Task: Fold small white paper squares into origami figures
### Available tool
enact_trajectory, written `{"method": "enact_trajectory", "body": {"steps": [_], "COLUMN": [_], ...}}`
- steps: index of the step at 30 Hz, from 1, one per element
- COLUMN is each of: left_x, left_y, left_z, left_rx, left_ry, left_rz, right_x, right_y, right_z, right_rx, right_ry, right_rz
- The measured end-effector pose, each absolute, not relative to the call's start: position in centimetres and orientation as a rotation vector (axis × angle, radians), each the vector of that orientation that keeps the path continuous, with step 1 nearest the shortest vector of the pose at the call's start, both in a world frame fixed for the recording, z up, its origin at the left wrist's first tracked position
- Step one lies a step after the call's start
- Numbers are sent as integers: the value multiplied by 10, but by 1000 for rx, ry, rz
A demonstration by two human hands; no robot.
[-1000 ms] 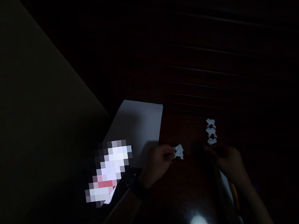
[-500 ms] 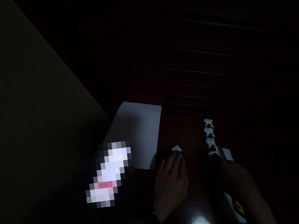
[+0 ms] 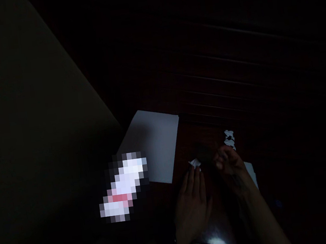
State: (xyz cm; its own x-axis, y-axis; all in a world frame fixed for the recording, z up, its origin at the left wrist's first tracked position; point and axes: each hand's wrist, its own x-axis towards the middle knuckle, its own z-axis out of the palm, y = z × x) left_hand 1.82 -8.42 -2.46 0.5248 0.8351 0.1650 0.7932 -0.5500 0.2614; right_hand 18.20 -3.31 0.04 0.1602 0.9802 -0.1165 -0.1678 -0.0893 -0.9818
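Observation:
The scene is very dark. My left hand (image 3: 192, 198) lies flat on the dark wooden table (image 3: 236, 88), fingers stretched out, its fingertips on a small folded white paper piece (image 3: 194, 162). My right hand (image 3: 230, 167) hovers just right of it with curled fingers around a dark object (image 3: 205, 154) that I cannot make out. Behind the right hand lies a short row of small folded white paper pieces (image 3: 229, 138), partly hidden by the fingers.
A white sheet of paper (image 3: 154, 143) lies on the table left of my hands, with a blurred-out patch (image 3: 123, 187) at its near end. A pale surface (image 3: 24, 116) fills the left side. A bright reflection (image 3: 216, 241) shows near the bottom edge.
My left hand went from pinching the small folded paper to pressing flat on it. My right hand rose and moved left toward the folded piece, covering part of the paper row.

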Motion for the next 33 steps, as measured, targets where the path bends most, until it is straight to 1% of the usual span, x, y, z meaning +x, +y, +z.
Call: {"method": "enact_trajectory", "body": {"steps": [3,6,11,18,25,33], "left_x": [17,16,17,19,18,19], "left_y": [-86,-86,-86,-87,-86,-86], "left_z": [-25,-24,-25,-27,-27,-29], "left_rx": [2623,2626,2594,2591,2599,2631], "left_ry": [1385,1389,1412,1405,1386,1386], "left_rz": [415,408,399,404,377,387], "right_x": [158,147,143,136,136,136], "right_y": [-23,-20,-23,-29,-29,-28], "right_z": [-14,-21,-24,-40,-45,-49], "right_rx": [-1347,-1494,-1628,-1744,-1754,-1749], "right_ry": [-926,-998,-1148,-1494,-1632,-1669], "right_rz": [1168,1038,777,413,363,318]}}
